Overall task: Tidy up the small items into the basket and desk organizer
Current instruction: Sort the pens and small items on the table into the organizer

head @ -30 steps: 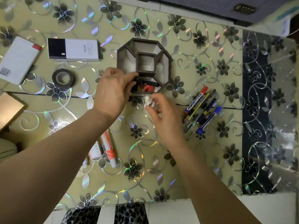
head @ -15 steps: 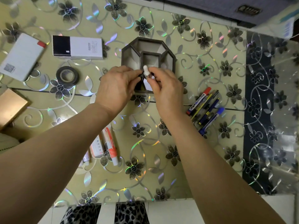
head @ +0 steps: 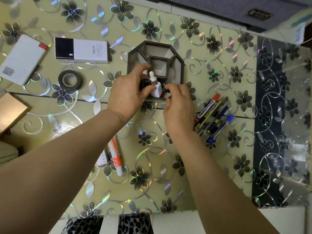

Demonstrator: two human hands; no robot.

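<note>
I hold the dropper bottle (head: 155,85) upright with my left hand (head: 128,93), fingers clamped on it, seating it in the desk organizer (head: 179,65) at upper centre; my right hand (head: 179,105) hovers beside, fingers loosely curled, empty.

floral table (head: 168,166), pens (head: 214,115), tape (head: 70,80)

I am at home, by the look of it: my surface (head: 194,166) wears a flowered plastic cover, with household odds on it, a tape roll (head: 70,80) and boxes (head: 81,50) toward its far left corner, pens (head: 213,118) near its right edge.
</note>
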